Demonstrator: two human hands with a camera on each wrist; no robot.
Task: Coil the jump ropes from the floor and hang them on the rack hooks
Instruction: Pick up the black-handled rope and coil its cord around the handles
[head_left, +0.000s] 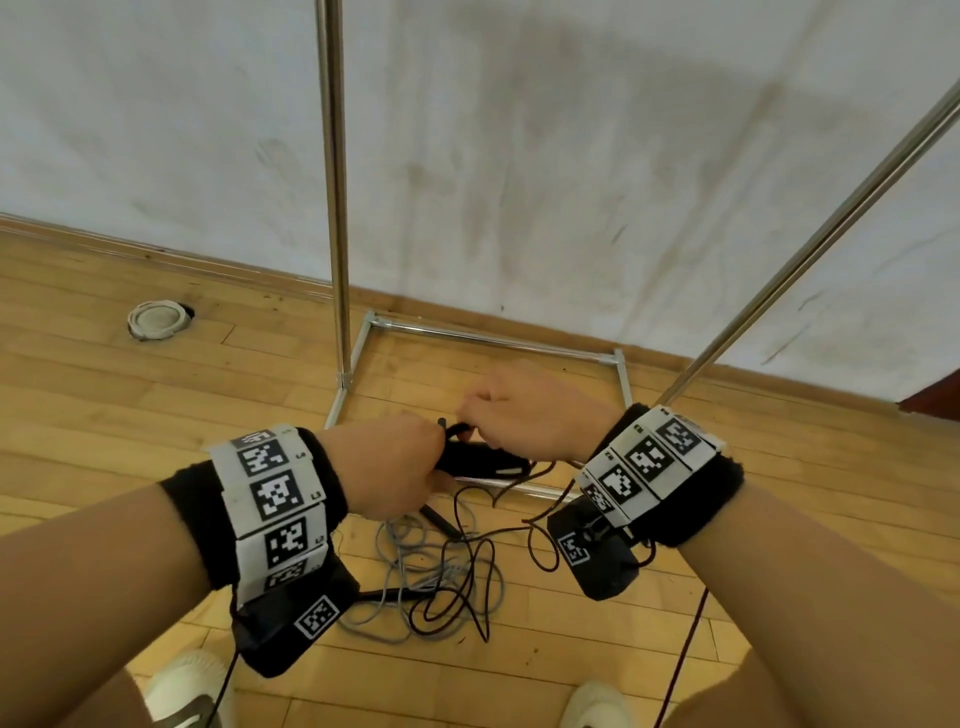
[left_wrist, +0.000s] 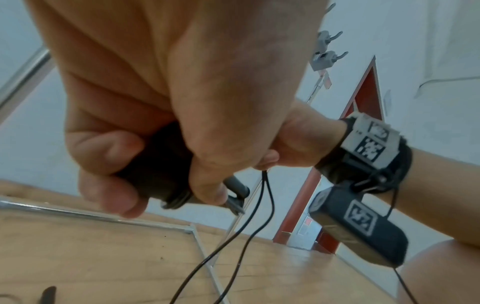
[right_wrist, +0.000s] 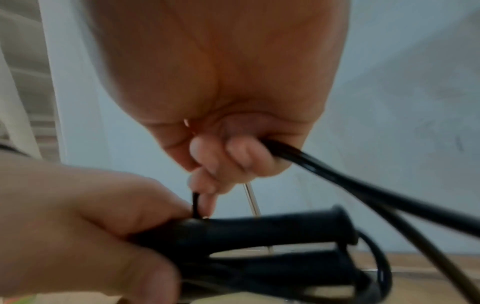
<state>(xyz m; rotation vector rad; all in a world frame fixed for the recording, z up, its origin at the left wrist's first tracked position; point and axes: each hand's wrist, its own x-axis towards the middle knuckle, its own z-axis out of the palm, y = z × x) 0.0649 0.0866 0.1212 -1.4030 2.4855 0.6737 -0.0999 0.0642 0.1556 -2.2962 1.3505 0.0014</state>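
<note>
My left hand (head_left: 395, 467) grips the two black handles (head_left: 478, 461) of a black jump rope, held side by side at waist height in front of the rack. Just beyond it my right hand (head_left: 501, 421) has its fingers (right_wrist: 221, 160) curled round a strand of the black rope (right_wrist: 337, 181) close to the handles (right_wrist: 259, 230). The rest of the black rope (head_left: 470, 577) hangs down and lies tangled on the floor. A grey jump rope (head_left: 410, 566) lies in loose loops under it. Grey rack hooks (left_wrist: 327, 58) show high up in the left wrist view.
The metal rack has an upright pole (head_left: 332, 182), a slanted pole (head_left: 810, 244) on the right and a floor frame (head_left: 493, 340) against the white wall. A round floor cap (head_left: 156, 319) sits at the left. My shoes (head_left: 182, 691) are at the bottom edge.
</note>
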